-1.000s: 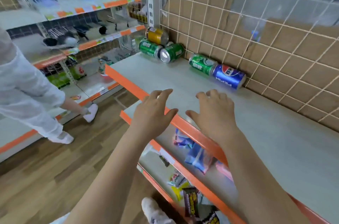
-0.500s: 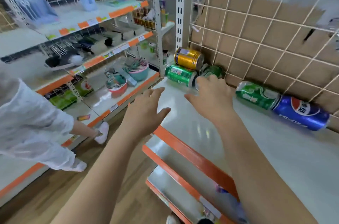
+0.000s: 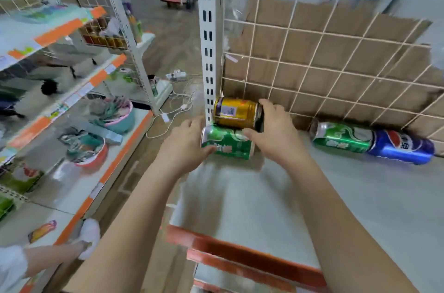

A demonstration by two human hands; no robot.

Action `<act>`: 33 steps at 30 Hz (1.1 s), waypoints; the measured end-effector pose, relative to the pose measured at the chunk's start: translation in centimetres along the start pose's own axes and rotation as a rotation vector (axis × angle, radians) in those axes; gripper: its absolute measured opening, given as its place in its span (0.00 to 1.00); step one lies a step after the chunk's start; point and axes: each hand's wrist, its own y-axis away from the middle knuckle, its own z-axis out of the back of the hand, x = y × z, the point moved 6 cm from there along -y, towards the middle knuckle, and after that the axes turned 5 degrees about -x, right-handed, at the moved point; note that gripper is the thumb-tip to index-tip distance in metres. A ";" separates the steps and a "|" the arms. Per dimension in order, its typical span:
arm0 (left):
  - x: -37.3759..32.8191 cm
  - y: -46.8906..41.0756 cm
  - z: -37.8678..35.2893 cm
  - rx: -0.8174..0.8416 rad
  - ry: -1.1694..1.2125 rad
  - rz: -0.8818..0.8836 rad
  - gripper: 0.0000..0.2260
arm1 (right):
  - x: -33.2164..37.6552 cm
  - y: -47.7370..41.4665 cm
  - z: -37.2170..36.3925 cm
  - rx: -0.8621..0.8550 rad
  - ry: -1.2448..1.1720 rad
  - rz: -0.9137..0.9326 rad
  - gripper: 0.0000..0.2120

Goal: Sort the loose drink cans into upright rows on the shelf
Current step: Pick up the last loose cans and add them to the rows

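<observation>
Reaching with both arms to the back left corner of the shelf, left grip curled round a green can lying sideways, right grip clasping the gold can stacked on it.

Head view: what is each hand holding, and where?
Left hand grips the left green can by its left end; right hand grips the gold can by its right end.

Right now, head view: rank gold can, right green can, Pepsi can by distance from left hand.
1. gold can, far left, just past the left hand
2. right green can, lying on its side, middle right
3. Pepsi can, far right
</observation>
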 end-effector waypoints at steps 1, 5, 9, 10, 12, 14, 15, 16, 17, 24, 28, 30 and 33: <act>0.5 -0.7 -0.2 0.033 0.001 -0.014 0.35 | 0.1 -0.6 -0.4 0.001 -0.049 -0.018 0.37; 0.9 -2.1 -2.0 0.264 0.045 -0.142 0.41 | 0.2 -1.9 -2.1 0.084 0.022 0.017 0.38; 1.2 -2.1 -2.6 0.382 0.090 -0.219 0.32 | 0.7 -2.2 -3.8 0.137 0.264 0.084 0.26; 1.2 -2.0 -2.6 0.383 0.125 -0.221 0.32 | 0.7 -2.1 -3.7 0.125 0.285 0.084 0.25; 1.5 -2.1 -2.7 0.388 0.189 -0.218 0.33 | 0.5 -2.2 -3.7 0.147 0.282 0.064 0.26; 1.8 -2.3 -2.7 0.400 0.245 -0.197 0.32 | 0.3 -2.3 -3.6 0.197 0.290 0.022 0.29; 2.0 -2.4 -2.6 0.403 0.267 -0.183 0.32 | 0.3 -2.4 -3.5 0.212 0.321 0.014 0.30; 2.1 -2.5 -2.6 0.406 0.285 -0.171 0.32 | 0.4 -2.5 -3.5 0.227 0.357 0.011 0.31; 2.4 -2.5 -2.7 0.413 0.300 -0.157 0.32 | 0.4 -2.5 -3.4 0.240 0.383 0.009 0.32; 3.0 -2.1 -1.8 0.444 0.398 -0.117 0.29 | 0.3 -2.3 -2.9 0.250 0.369 -0.022 0.31; 2.6 -2.3 -0.5 0.407 0.442 -0.130 0.30 | 0.4 -1.9 -2.5 0.199 0.304 -0.011 0.28; 2.5 -2.4 0.0 0.400 0.455 -0.149 0.29 | 0.3 -1.8 -2.4 0.187 0.306 0.001 0.28; 2.2 -2.4 0.7 0.388 0.450 -0.176 0.25 | 0.3 -1.5 -2.0 0.162 0.338 0.021 0.27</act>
